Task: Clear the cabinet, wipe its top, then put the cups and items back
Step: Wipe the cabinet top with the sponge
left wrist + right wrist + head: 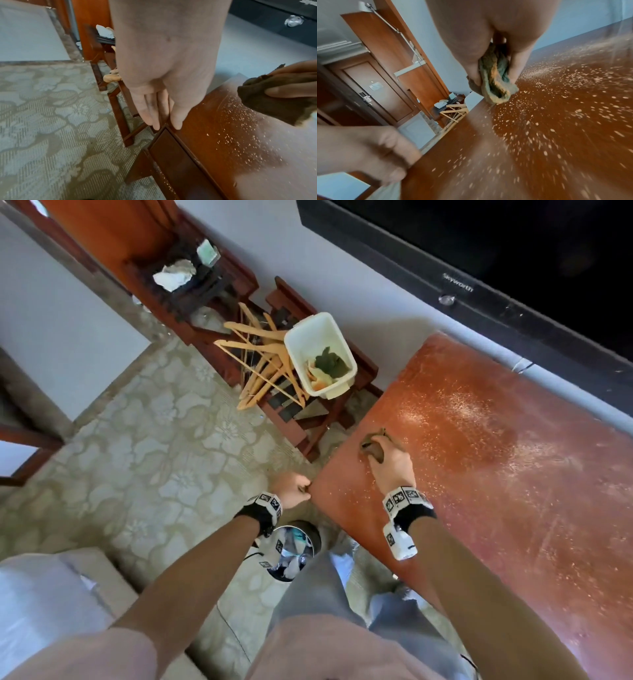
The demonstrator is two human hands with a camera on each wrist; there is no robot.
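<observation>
The red-brown cabinet top [496,474] carries no cups or items, only pale crumbs and dust scattered over it [556,128]. My right hand [390,467] grips a bunched brown cloth [369,446] and presses it on the top near the left edge; the cloth [494,83] shows green and tan folds between thumb and fingers. My left hand [296,489] is at the cabinet's near left corner [164,127], thumb on top and fingers against the side [150,116], pinching the edge. The cloth [267,102] lies a short way beyond it.
A black TV [513,251] hangs above the cabinet's far edge. Left of the cabinet, a wooden rack holds a white bin [320,356] with scraps and several wooden hangers [260,361]. A round trash can [294,546] stands on the patterned carpet [154,457] below my left wrist.
</observation>
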